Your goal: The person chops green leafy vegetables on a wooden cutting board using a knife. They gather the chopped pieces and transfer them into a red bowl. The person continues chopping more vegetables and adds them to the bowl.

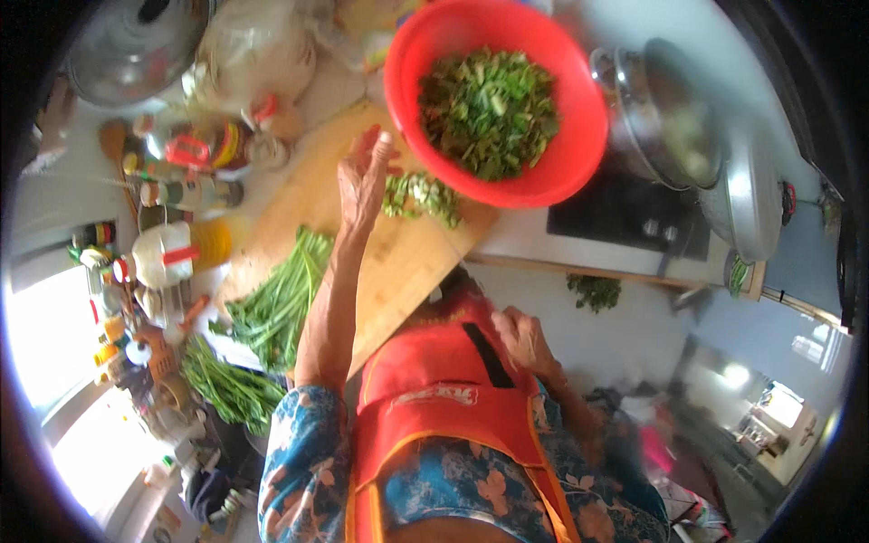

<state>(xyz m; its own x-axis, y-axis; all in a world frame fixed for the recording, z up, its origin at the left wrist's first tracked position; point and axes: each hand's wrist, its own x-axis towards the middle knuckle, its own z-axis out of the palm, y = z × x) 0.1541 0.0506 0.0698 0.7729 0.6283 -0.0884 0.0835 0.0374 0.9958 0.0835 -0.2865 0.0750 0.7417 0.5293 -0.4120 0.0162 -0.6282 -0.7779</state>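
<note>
My left hand (pixel 367 173) is over a wooden cutting board (pixel 394 261), fingers apart and thumb raised, beside a small heap of chopped green stems (pixel 422 197). Nothing shows in it. A red plastic basin (pixel 577 149) holding chopped leafy greens (pixel 492 112) stands just beyond. My right hand (pixel 526 337) is in front of my red apron (pixel 421 380), its fingers curled; whether it holds anything is unclear. A bunch of long green stalks (pixel 282 298) lies on the board's left part, and more stalks (pixel 227 383) lie below it.
Bottles, an oil jug (pixel 166 254) and a wooden spatula (pixel 113 139) stand or lie at the left. A pot (pixel 652 122) and a metal lid (pixel 750 197) are at the right, near a black cooktop (pixel 611 207). Greens (pixel 594 290) are below the counter edge.
</note>
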